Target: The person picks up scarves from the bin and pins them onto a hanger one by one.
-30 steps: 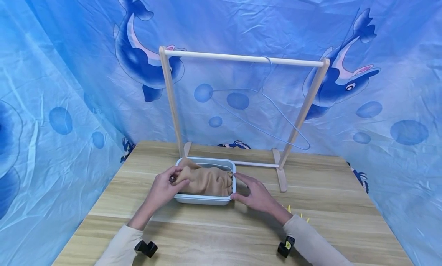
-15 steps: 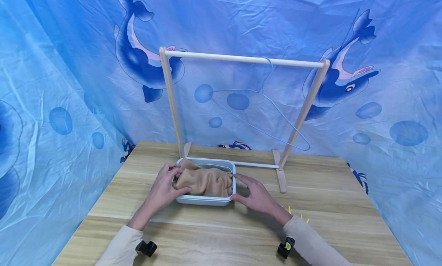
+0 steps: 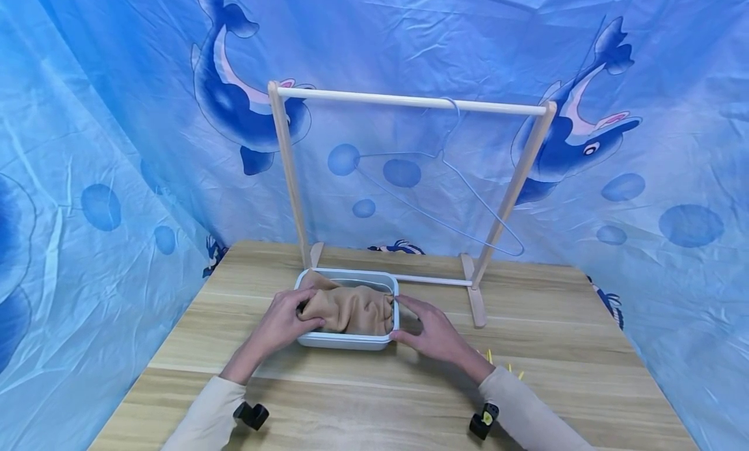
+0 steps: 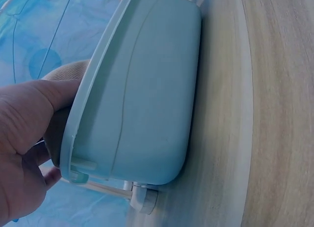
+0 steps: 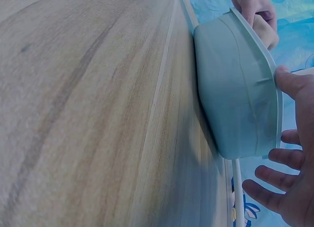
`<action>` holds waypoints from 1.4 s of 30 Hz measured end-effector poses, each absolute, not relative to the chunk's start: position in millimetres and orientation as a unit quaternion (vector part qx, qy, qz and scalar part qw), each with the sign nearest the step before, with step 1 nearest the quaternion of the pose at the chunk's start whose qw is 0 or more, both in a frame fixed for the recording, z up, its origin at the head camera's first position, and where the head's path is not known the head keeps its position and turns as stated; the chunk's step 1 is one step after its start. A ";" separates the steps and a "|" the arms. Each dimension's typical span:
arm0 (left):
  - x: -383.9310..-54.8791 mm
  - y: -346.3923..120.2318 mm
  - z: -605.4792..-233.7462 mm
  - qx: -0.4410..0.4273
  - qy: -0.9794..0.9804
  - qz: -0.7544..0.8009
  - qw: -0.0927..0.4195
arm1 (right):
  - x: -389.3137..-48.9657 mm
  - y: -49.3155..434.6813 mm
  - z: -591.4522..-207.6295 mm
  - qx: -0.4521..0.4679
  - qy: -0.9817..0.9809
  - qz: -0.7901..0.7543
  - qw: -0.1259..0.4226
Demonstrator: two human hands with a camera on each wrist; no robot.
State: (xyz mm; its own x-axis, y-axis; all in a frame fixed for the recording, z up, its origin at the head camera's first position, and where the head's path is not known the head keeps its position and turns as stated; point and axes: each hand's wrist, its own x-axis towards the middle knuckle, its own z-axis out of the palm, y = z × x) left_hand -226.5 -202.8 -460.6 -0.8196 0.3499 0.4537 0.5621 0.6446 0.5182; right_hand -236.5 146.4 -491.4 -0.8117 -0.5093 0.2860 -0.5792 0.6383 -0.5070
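A pale blue plastic basin (image 3: 345, 342) stands on the wooden table, with a crumpled tan cloth (image 3: 351, 308) inside. The cloth's right end looks gathered, and its kind of garment does not show. At the basin's left end, my left hand (image 3: 283, 318) pinches the cloth, thumb on the near side and fingers reaching in behind it. The left wrist view has that thumb over the basin's rim (image 4: 98, 65), against the cloth. My right hand (image 3: 433, 331) spans the basin's right end, thumb touching the near corner. Its other fingers (image 5: 267, 195) are spread and loosely extended in the right wrist view.
Behind the basin stands a wooden clothes rack (image 3: 409, 101), with a thin pale blue wire hanger (image 3: 462, 178) on its rail. Yellow spikes (image 3: 489, 357) poke out beside the right forearm. A blue dolphin-print curtain (image 3: 374, 35) encloses the table (image 3: 351, 399).
My left fingers shifted off the cloth's far-left edge, then closed back onto its left end. The right hand and basin stay nearly in place.
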 end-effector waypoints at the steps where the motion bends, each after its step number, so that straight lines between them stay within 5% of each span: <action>1: -226.8 -203.0 -461.1 -0.253 -0.895 -0.332 0.159 | -236.5 146.3 -491.6 0.300 -0.904 0.299 0.058; 19: -223.4 -191.8 -467.3 -0.150 -0.859 -0.397 0.288 | -236.6 147.0 -495.3 0.295 -0.904 0.304 0.054; 35: -226.1 -196.4 -468.9 -0.182 -0.895 -0.380 0.146 | -236.8 147.9 -494.5 0.301 -0.901 0.306 0.061; 42: -229.2 -193.0 -471.9 -0.176 -0.898 -0.363 0.176 | -237.0 146.7 -494.3 0.301 -0.901 0.306 0.061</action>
